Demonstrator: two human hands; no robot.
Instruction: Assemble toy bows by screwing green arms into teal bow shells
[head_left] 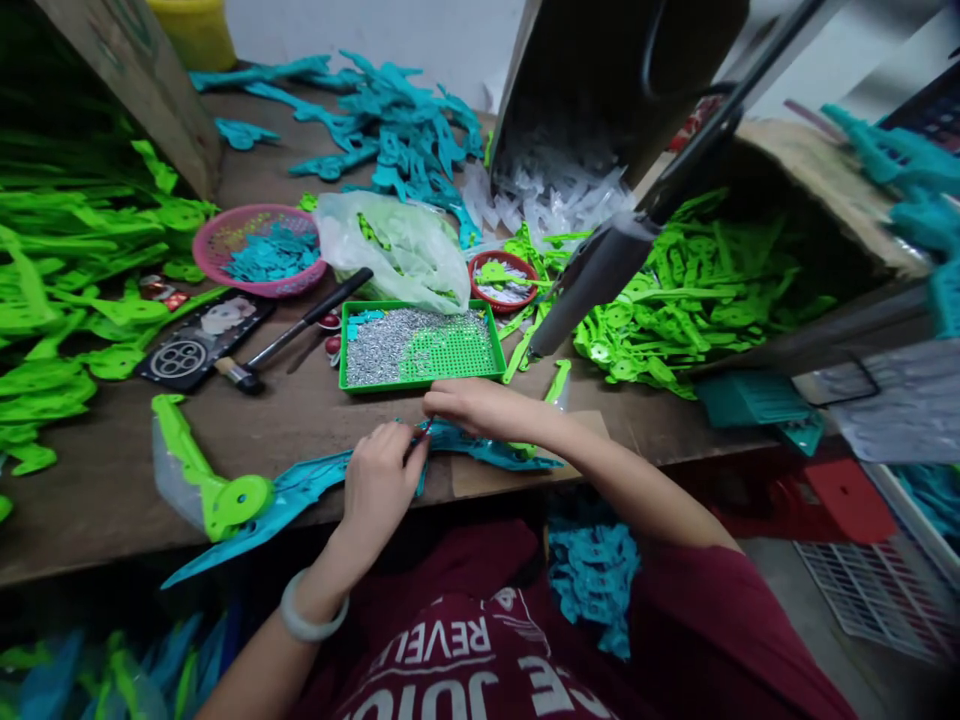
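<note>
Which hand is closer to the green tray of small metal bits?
The right. The right hand is by the near edge of the green tray; the left hand is lower in view, farther away.

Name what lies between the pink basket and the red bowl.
In the head view: a translucent plastic bag with green parts inside, plus the tip of the hammer's handle.

workpiece (pixel 311 480) – before tray (pixel 457 352) | 1 hammer (pixel 301 323) – left of tray

Both hands (pixel 384 466) on the middle of a long blue piece (pixel 309 484), near a green tray (pixel 461 350) of silver bits (pixel 375 350)
</note>
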